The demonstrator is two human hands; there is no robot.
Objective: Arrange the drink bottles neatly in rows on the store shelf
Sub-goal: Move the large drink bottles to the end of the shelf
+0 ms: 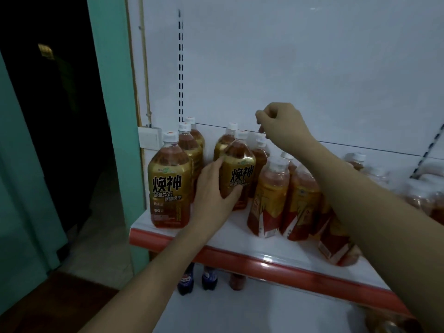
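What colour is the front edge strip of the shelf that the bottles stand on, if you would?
Red, seen in the head view: the strip runs along the shelf's front.
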